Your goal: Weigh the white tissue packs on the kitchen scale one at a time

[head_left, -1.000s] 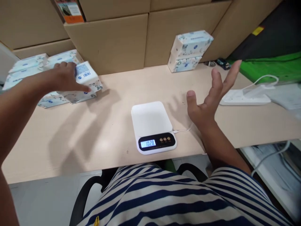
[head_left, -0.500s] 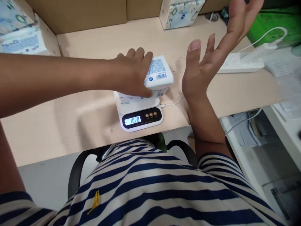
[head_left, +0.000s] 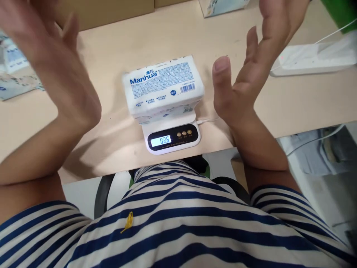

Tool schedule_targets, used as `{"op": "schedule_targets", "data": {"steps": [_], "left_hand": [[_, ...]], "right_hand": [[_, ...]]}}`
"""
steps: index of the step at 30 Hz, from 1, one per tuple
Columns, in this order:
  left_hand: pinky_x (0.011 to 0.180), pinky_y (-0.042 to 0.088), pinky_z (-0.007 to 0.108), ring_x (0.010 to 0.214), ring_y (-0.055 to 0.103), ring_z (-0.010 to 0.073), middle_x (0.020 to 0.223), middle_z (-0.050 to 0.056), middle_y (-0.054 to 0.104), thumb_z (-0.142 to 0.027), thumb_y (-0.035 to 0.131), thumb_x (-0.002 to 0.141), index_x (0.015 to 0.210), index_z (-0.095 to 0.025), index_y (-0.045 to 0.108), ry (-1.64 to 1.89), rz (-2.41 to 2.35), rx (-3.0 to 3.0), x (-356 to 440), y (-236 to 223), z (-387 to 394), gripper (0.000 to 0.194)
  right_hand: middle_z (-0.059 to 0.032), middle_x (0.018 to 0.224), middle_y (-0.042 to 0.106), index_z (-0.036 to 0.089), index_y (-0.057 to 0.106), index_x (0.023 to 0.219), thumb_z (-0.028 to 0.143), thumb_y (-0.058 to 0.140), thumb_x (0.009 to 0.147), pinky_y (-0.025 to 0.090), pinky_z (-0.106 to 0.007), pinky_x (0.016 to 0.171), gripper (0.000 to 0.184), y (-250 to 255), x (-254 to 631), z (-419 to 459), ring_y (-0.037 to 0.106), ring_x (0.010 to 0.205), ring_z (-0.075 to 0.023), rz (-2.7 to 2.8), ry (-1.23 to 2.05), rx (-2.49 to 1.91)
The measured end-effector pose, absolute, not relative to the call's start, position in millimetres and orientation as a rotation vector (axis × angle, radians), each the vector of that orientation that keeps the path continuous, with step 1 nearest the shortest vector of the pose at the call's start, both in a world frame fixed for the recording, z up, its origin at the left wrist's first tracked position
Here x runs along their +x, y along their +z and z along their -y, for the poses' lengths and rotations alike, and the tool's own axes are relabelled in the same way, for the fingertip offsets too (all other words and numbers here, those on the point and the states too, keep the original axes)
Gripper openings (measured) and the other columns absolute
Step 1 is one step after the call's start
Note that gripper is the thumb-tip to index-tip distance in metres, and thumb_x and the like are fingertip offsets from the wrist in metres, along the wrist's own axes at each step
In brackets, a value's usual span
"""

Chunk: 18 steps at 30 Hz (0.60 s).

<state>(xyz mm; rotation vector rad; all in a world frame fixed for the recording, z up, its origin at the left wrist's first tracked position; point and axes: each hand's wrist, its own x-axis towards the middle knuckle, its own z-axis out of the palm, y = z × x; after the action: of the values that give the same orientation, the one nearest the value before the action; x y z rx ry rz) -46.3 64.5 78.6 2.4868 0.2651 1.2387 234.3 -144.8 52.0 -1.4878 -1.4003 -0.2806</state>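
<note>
A white pack of tissues (head_left: 164, 87) with blue print rests on the platform of a white digital kitchen scale (head_left: 152, 149). Lit digits on the scale's display (head_left: 161, 140) read about 026, beside three gold buttons. My left hand (head_left: 61, 70) is raised to the left of the pack, empty and slightly blurred, its fingers apart and partly cut off by the top edge. Up on the right, my right hand (head_left: 245, 78) is empty too, thumb and fingers spread, the fingertips out of view. Neither hand touches the pack or the scale.
More tissue packs lie at the left (head_left: 16, 80) and at the back of the table (head_left: 223, 6). Cardboard boxes (head_left: 111, 13) stand along the rear. A white power strip (head_left: 309, 59) is on the right, and a cable (head_left: 208, 121) runs from the scale.
My left hand has let go of the tissue pack and lifted away to the left. The display has dropped from 1028 to about 026. My right hand stays raised and open.
</note>
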Motion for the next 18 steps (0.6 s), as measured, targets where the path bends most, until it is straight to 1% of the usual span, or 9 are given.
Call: {"op": "schedule_targets", "data": {"steps": [1,3,6,8,10,12,15,16,18], "left_hand": [[0.140,0.027,0.073,0.174,0.024,0.0368,0.173,-0.038,0.026,-0.092,-0.006,0.096,0.163,-0.072,0.015,1.182,-0.382,2.354,-55.3,69.8,-64.3,0.072],[0.137,0.037,0.072,0.173,0.028,0.0373,0.179,-0.031,0.026,-0.092,0.000,0.098,0.165,-0.065,0.019,1.059,-0.665,2.211,-63.4,52.1,-48.5,0.075],[0.142,0.034,0.062,0.179,0.007,0.0359,0.188,-0.019,0.013,-0.095,-0.002,0.096,0.173,-0.055,0.006,0.925,-0.649,2.246,-53.9,26.7,-11.0,0.087],[0.143,0.033,0.056,0.180,0.000,0.0343,0.190,-0.014,0.004,-0.099,-0.008,0.090,0.174,-0.051,-0.008,0.822,-0.612,2.294,-41.3,13.5,4.2,0.097],[0.140,0.038,0.050,0.181,0.005,0.0299,0.191,-0.011,-0.004,-0.098,-0.008,0.089,0.173,-0.049,-0.019,0.690,-0.699,2.311,-31.2,5.4,7.8,0.098],[0.136,0.043,0.047,0.180,0.014,0.0260,0.191,-0.006,-0.006,-0.092,-0.009,0.094,0.173,-0.043,-0.023,0.647,-0.722,2.300,-26.6,2.4,5.1,0.094],[0.131,0.044,0.049,0.177,0.024,0.0298,0.190,0.007,0.005,-0.087,-0.009,0.096,0.174,-0.030,-0.024,0.670,-0.504,2.305,-27.3,4.2,1.4,0.098],[0.130,0.044,0.050,0.176,0.026,0.0312,0.189,0.010,0.010,-0.087,-0.007,0.096,0.174,-0.028,-0.023,0.674,-0.441,2.304,-28.3,5.6,1.3,0.100],[0.129,0.044,0.048,0.175,0.030,0.0315,0.186,0.008,0.018,-0.091,0.002,0.096,0.175,-0.032,-0.019,0.705,-0.371,2.305,-30.2,8.1,1.7,0.101]], "right_hand": [[0.0048,0.181,0.027,0.039,0.039,0.166,0.078,0.041,0.106,0.018,-0.064,0.139,0.071,51.8,230.0,144.2,0.013,0.177,-0.0413,1.368,-0.248,-1.463],[0.0037,0.179,0.032,0.037,0.044,0.162,0.080,0.043,0.104,0.028,-0.061,0.136,0.073,50.4,222.5,142.8,0.023,0.174,-0.0400,1.336,-0.130,-1.447],[0.0041,0.182,0.025,0.036,0.041,0.164,0.093,0.034,0.098,0.034,-0.052,0.135,0.087,43.9,219.1,138.3,0.029,0.173,-0.0345,1.336,0.029,-1.400],[0.0013,0.184,0.022,0.031,0.036,0.165,0.097,0.026,0.096,0.029,-0.048,0.138,0.096,37.4,222.4,133.4,0.025,0.175,-0.0290,1.399,0.094,-1.393],[-0.0025,0.185,0.019,0.026,0.029,0.167,0.100,0.017,0.093,0.023,-0.046,0.142,0.106,31.1,227.1,128.5,0.013,0.179,-0.0245,1.461,0.141,-1.419],[-0.0046,0.186,0.016,0.023,0.025,0.169,0.103,0.011,0.089,0.019,-0.045,0.145,0.113,26.6,230.0,124.9,0.004,0.180,-0.0228,1.486,0.180,-1.458],[-0.0040,0.185,0.016,0.026,0.027,0.169,0.102,0.011,0.090,0.018,-0.045,0.146,0.112,21.9,229.5,122.5,0.002,0.180,-0.0239,1.501,0.198,-1.460],[-0.0027,0.184,0.017,0.028,0.028,0.169,0.101,0.011,0.091,0.018,-0.046,0.146,0.108,20.2,228.7,122.2,0.003,0.180,-0.0246,1.502,0.196,-1.435],[0.0016,0.182,0.018,0.034,0.028,0.168,0.098,0.008,0.093,0.015,-0.047,0.146,0.100,16.6,227.9,121.7,0.003,0.179,-0.0257,1.489,0.184,-1.374]]}}
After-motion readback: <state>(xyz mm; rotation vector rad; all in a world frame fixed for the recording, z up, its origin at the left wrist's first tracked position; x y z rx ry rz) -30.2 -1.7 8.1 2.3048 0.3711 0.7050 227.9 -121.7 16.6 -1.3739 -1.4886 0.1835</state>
